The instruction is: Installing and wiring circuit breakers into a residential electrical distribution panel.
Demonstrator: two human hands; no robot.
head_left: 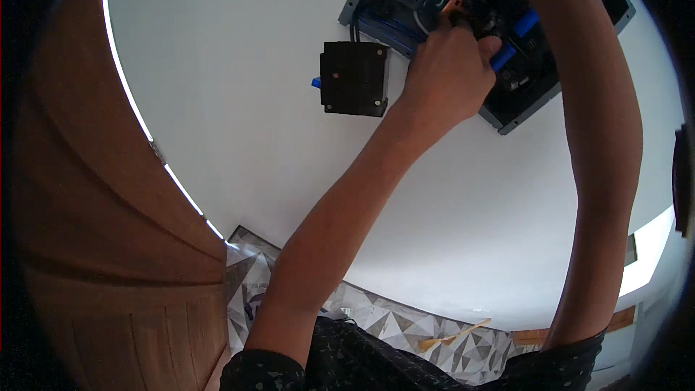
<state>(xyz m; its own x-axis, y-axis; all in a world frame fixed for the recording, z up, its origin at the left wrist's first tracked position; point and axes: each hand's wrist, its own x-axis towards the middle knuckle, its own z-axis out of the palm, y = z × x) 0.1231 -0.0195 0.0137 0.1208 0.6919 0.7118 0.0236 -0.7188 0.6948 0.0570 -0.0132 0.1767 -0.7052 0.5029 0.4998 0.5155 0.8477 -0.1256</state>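
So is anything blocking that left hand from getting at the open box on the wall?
Nothing visible does. The left hand is already at the open electrical box, its fingers closed among the blue parts. The black unit sits apart, lower left.

box point(486, 29): on wall point(253, 101), upper right
switch point(354, 77): just left of box
door point(108, 246): left of wall
left hand point(447, 72): at box's lower edge

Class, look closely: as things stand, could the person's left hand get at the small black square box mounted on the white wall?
Probably yes: the left hand is just right of the small black square box, with only bare white wall between.
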